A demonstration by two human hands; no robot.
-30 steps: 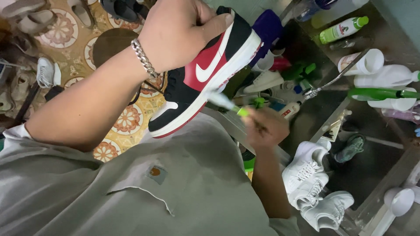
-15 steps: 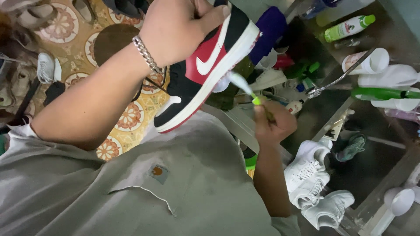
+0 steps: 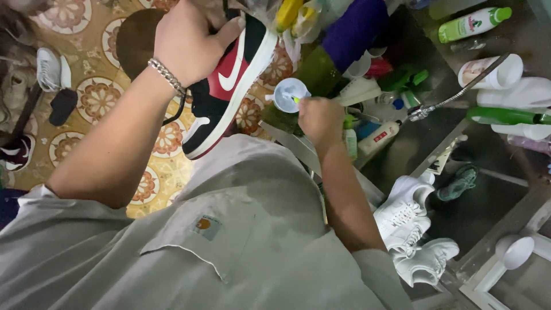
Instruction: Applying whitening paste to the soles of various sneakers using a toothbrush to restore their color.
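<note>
My left hand, a chain bracelet on its wrist, grips a red, black and white sneaker from above and holds it tilted in the air over the patterned floor. To the right of the shoe, my right hand holds a small brush with a green handle. The brush tip is inside a small white cup with pale liquid. The cup stands beside the shoe's white sole, a little apart from it.
Bottles and cleaning supplies crowd the area past the cup, among them a green spray bottle and a purple object. A metal hose lies at right. White sneakers sit lower right. More shoes lie on the tiled floor at left.
My right hand has drawn the brush away from the sneaker's sole and put its tip into the white cup. The sneaker has shifted up and left in my left hand.
</note>
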